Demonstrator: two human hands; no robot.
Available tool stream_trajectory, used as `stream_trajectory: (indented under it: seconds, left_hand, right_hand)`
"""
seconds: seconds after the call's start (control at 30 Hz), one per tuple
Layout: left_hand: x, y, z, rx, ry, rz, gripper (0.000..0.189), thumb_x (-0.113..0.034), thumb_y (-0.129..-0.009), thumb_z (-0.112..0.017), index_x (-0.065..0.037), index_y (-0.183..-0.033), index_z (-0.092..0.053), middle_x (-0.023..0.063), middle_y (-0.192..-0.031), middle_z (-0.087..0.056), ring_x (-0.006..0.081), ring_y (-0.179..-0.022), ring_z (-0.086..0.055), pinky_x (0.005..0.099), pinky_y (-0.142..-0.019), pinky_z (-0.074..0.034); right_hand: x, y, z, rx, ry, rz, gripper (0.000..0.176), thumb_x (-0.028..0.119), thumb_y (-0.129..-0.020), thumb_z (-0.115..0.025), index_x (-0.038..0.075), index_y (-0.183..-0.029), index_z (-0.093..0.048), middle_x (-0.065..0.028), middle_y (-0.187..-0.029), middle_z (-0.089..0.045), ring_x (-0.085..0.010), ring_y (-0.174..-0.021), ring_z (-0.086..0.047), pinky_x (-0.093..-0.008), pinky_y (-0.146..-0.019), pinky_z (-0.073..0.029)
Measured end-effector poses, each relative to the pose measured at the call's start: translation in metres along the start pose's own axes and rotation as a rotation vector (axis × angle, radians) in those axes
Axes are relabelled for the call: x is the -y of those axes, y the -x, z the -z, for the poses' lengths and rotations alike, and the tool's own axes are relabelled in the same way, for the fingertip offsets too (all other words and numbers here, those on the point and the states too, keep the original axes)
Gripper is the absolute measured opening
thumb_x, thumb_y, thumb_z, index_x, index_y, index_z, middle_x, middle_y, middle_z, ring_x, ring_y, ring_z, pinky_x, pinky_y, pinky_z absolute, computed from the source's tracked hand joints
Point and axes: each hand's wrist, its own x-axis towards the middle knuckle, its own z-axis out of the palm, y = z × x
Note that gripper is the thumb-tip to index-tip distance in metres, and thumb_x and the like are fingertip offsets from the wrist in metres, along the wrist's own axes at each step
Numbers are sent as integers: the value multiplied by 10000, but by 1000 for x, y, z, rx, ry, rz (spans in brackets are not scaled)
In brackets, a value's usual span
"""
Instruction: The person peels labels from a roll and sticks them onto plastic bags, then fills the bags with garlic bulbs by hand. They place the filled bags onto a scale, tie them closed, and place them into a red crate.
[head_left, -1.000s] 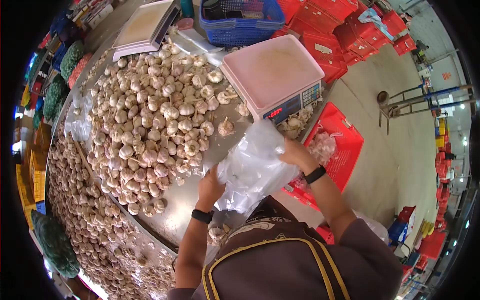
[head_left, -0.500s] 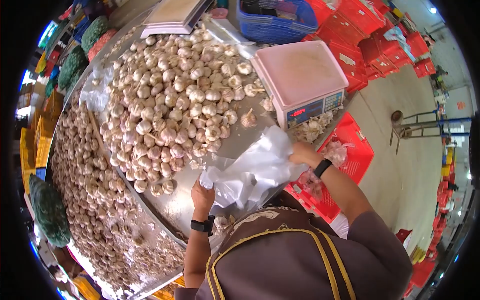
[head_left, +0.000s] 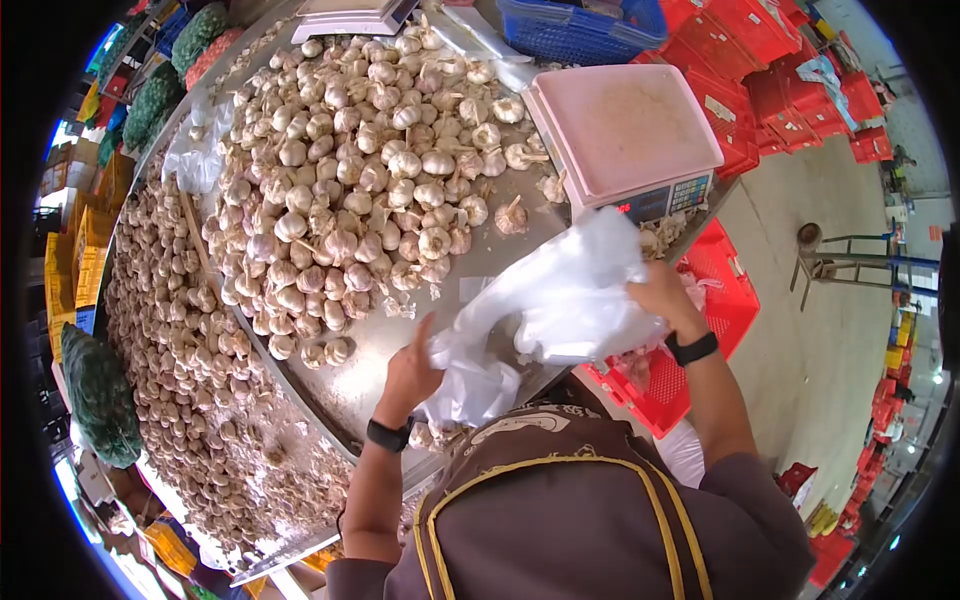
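The two hands now stand wider apart than a second ago, and the white plastic bag [head_left: 575,290] between them, bunched more compactly then, is drawn out into two billowing parts. Its far edge now rises in front of the pink-topped scale [head_left: 630,130] and covers part of the display. For the work in hand, this seems to mean that the plastic is being loosened and spread; neither hand is on any garlic, and I can make out no clear mouth in the bag.

The right hand [head_left: 662,297] has its grip closed on the bag's right edge. The left hand [head_left: 411,377] is at the bag's left end, index finger extended toward the far side; the bag hides its thumb side, so I cannot tell whether that grip pinches the plastic or merely touches it.

The bag is over the near right part of the metal tabletop [head_left: 378,368], to the right of the garlic heap [head_left: 355,190] and nearer than a single garlic bulb [head_left: 511,216]. It looks thin, glossy and creased: the larger part by the right hand is bright and puffed, the smaller part by the left hand crumpled and more see-through, with a slim twisted band linking them. Beyond the right hand sits a red crate [head_left: 665,395], partly hidden by the forearm.
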Motion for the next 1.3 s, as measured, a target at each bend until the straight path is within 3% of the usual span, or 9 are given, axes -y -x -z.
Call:
stream_trajectory:
  seconds: [0.13, 0.23, 0.63, 0.67, 0.77, 0.8, 1.03, 1.17, 1.3]
  left_hand:
    - [-13, -36, -8, 51, -6, -109, 742, -119, -691, -667, -149, -1367, -363, 218, -961, -648, 421, -890, -609, 474, -753, -494]
    - [-13, -52, -6, 106, -1, -101, 674, -133, -693, -663, -131, -1326, -431, 192, -1010, -649, 424, -919, -595, 471, -771, -491]
    - [-93, -230, 103, -207, 500, -93, 344, -75, -805, -552, 16, -1137, -562, 93, -935, -634, 122, -816, -565, 300, -707, -483]
    - [-124, -262, 113, -406, 519, -345, 330, -99, -805, -561, 29, -1108, -571, 80, -881, -640, 132, -794, -576, 303, -680, -483]
    - [-206, -351, 156, -483, 446, -145, 335, -166, -773, -619, 75, -1005, -607, 117, -828, -652, 186, -676, -613, 350, -549, -488]
    - [-230, -380, 159, -504, 717, -316, 365, -196, -746, -638, 77, -986, -610, 124, -816, -659, 189, -678, -624, 357, -551, -487]
    - [-341, -499, 153, -988, 81, -528, 664, -279, -643, -784, 50, -1139, -489, 270, -989, -630, 416, -964, -604, 440, -854, -481]
    - [-329, -537, 111, -589, -262, -668, 976, -358, -602, -810, -185, -1418, -302, 277, -1249, -481, 435, -1153, -491, 516, -950, -418]
    - [-327, -532, 88, -223, -509, -370, 765, -462, -766, -651, -214, -1419, -339, 206, -1402, -394, 411, -1264, -411, 663, -1000, -276]
  right_hand:
    - [-44, 40, 43, -197, -464, 8, 420, 188, -668, -611, -36, -1024, -626, -125, -867, -676, -196, -767, -645, -339, -677, -507]
    - [-90, 64, 64, -179, -1024, -23, 436, 105, -760, -607, -15, -1176, -558, -128, -1072, -636, -231, -937, -633, -368, -782, -530]
    - [-129, 78, 51, -365, -1217, -127, 425, 103, -788, -595, -12, -1194, -545, -130, -1090, -629, -237, -953, -630, -372, -794, -533]
    - [-126, 75, 49, -365, -1246, -125, 424, 102, -791, -594, -12, -1196, -544, -130, -1091, -628, -237, -954, -630, -372, -795, -534]
    - [-123, 71, 44, -349, -1311, -198, 421, 102, -798, -590, -12, -1201, -541, -131, -1096, -626, -239, -958, -629, -373, -798, -534]
    - [-131, 68, 49, -344, -1325, -230, 420, 101, -801, -589, -11, -1203, -540, -131, -1098, -626, -239, -960, -629, -373, -799, -535]
    - [-141, 69, 39, -353, -1411, -223, 413, 99, -819, -582, -10, -1214, -532, -132, -1109, -621, -243, -970, -628, -376, -806, -537]
    - [-161, 85, 29, -364, -1464, -232, 409, 98, -829, -577, -9, -1221, -527, -133, -1115, -619, -245, -975, -627, -377, -811, -538]
    - [-164, 84, 22, -363, -1512, -267, 405, 97, -840, -573, -8, -1227, -523, -134, -1121, -616, -247, -981, -626, -379, -815, -539]
